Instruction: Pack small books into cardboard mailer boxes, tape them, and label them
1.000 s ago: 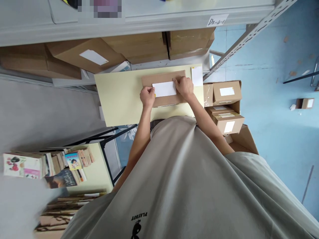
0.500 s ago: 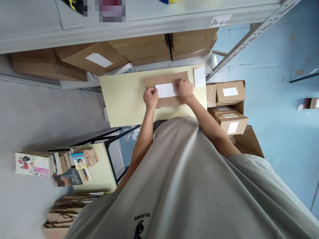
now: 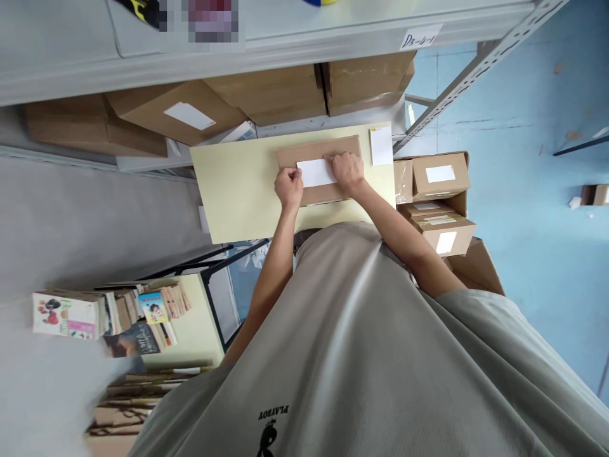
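A flat brown cardboard package lies on the pale yellow tabletop, with a white label across its middle. My left hand is closed in a pinch at the label's left end. Over the label's right end, my right hand has its fingers curled and pressed down, hiding that end and their exact grip. A small white stack of labels sits at the table's right end, beyond my right hand.
Shelving with cardboard boxes stands behind the table. To the right, a large carton holds labelled boxes. Books are piled on another table at lower left. A metal shelf post rises at the right.
My right hand has shifted slightly left over the label, covering a little more of it. My left hand stays at the label's left end.
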{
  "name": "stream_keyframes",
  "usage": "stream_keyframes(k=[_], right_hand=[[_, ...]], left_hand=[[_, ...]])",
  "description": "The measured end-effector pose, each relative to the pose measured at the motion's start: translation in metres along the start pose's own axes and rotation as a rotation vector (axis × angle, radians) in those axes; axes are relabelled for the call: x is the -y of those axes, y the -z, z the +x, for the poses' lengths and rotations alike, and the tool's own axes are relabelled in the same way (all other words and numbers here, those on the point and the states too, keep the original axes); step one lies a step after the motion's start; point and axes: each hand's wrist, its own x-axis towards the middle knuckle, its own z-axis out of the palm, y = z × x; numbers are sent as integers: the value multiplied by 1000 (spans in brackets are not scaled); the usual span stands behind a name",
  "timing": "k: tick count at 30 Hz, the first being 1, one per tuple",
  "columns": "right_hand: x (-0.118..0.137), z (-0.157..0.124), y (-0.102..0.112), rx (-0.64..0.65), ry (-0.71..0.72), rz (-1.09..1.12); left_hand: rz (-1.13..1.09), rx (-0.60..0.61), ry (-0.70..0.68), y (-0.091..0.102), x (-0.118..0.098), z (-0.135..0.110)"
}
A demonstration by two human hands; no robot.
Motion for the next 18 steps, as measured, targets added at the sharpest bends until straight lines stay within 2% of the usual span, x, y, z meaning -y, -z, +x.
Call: stream_keyframes(k=[4, 7, 13, 18], right_hand=[[5, -16, -3, 69, 61, -193], [8, -28, -3, 126, 117, -261], [27, -14, -3, 159, 118, -332], [48, -25, -3, 291, 262, -431]], left_hand=[[6, -9, -12, -2, 3, 1], [8, -4, -12, -2, 4, 2], [21, -7, -17, -3, 4, 2], [29, -16, -31, -5, 6, 2]])
